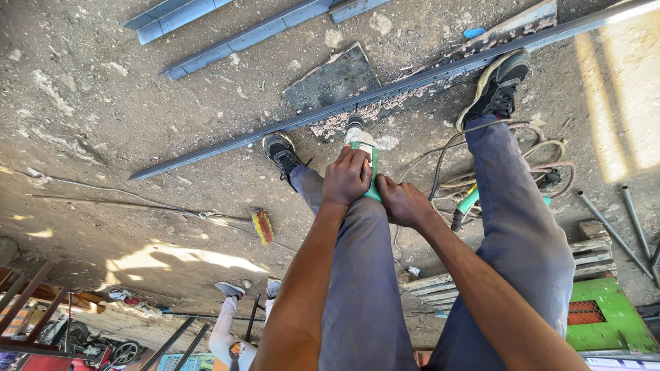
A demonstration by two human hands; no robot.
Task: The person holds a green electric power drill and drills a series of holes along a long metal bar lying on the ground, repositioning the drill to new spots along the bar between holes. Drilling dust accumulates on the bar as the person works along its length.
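**Both hands on a green grinder at the long steel bar**

The person stands over a dusty concrete floor [124, 89], and both hands are clamped on a green and white angle grinder [363, 148]. The left hand [347, 177] wraps over the top of its body, fingers closed round it. The right hand [402, 201] grips the rear end just behind, also closed. The tool's long axis runs away from the person, its head pointing at a long steel bar [385, 89] lying just beyond the fingers. That bar crosses the floor on a slant, from lower left to upper right, so the grinder meets it nearly square. The left hand is the nearer to the bar. One shoe [282, 151] sits beside it, the other shoe [498, 86] against it further right. A dark flat plate [333, 79] lies past the bar. Coiled cables [529, 154] trail right, near a green crate [608, 316]; what it holds I cannot tell.
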